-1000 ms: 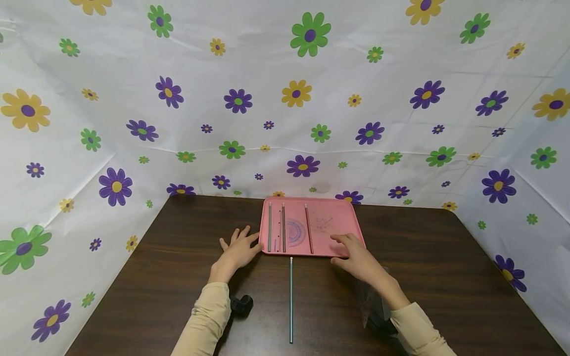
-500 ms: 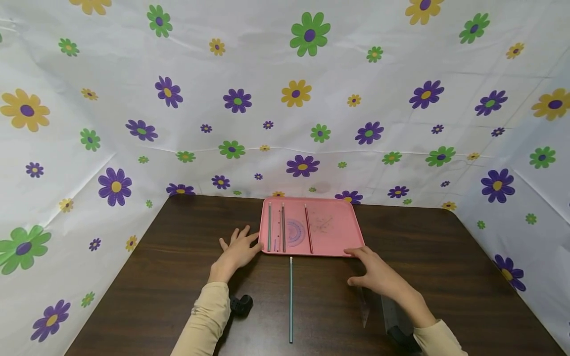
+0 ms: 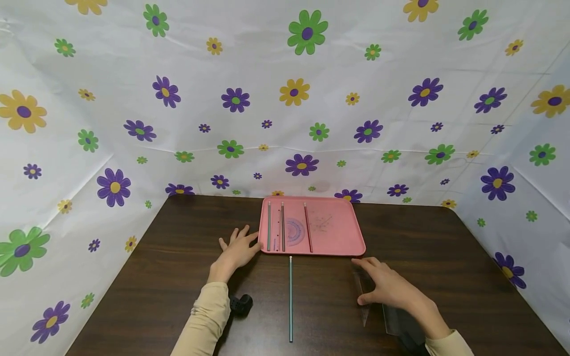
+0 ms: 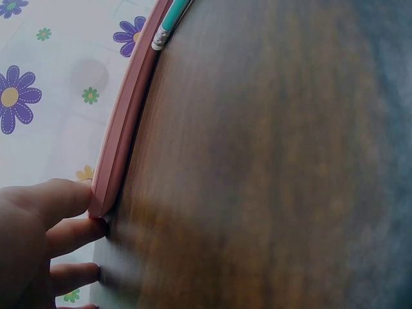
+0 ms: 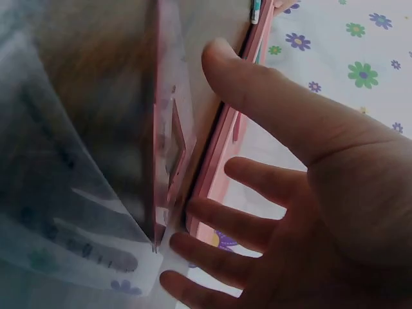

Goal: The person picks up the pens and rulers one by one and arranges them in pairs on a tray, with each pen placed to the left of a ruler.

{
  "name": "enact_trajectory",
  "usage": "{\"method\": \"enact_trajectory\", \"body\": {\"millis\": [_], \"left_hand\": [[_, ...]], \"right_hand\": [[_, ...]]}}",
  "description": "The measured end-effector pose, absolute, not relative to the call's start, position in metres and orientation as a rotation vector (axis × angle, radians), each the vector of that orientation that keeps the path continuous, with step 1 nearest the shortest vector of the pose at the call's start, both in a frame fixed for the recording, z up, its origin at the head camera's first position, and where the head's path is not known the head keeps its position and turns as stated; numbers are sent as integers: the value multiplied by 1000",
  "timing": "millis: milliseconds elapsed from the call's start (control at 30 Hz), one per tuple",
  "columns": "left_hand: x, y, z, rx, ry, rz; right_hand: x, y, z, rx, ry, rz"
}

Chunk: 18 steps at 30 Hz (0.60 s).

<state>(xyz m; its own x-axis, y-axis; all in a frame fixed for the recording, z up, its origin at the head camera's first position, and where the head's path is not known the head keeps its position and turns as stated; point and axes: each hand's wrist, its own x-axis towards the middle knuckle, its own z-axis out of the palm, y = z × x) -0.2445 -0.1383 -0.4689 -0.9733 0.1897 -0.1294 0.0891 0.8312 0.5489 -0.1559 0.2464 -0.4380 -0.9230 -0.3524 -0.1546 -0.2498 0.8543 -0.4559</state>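
Observation:
My left hand [image 3: 237, 253] has its fingers spread at the pink tray's left front corner; in the left wrist view, thumb and forefinger touch the tray rim [image 4: 119, 138]. My right hand [image 3: 392, 286] hovers near the tray's right front corner, fingers apart, holding nothing. Beneath it lies a clear set square [image 3: 364, 314], seen in the right wrist view with a triangular cutout. Beside that is another clear, straight-edged piece [image 5: 84, 212] with dark marks. A teal pencil [image 3: 291, 299] lies on the table in front of the tray, eraser end toward it.
On the tray [image 3: 340, 237] lie a green pencil [image 3: 269, 227], a clear strip [image 3: 278, 230], a dark pencil [image 3: 283, 227], a protractor [image 3: 295, 231] and a red pencil [image 3: 308, 228]. The wooden table [image 3: 187, 227] meets a flower-print sheet [image 3: 267, 59] behind.
My right hand has moved from over the tray's front right part toward me and to the right, uncovering the tray corner. The left hand stays in place.

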Motion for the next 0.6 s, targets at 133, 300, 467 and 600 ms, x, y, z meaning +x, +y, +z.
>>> {"method": "enact_trajectory", "body": {"millis": [133,300,467,600], "left_hand": [[-245,-139,-470,220,2836,839],[-245,-140,-471,221,2834,841],[-245,-140,-470,225,2833,842],[-246,-139,-471,229,2835,832]], "right_hand": [[-150,248,-440,-486,2809,-563],[-146,249,-441,-492,2826,-521],[-147,247,-441,-470,2842,-482],[-148,247,-442,-463,2852,-458]]}}
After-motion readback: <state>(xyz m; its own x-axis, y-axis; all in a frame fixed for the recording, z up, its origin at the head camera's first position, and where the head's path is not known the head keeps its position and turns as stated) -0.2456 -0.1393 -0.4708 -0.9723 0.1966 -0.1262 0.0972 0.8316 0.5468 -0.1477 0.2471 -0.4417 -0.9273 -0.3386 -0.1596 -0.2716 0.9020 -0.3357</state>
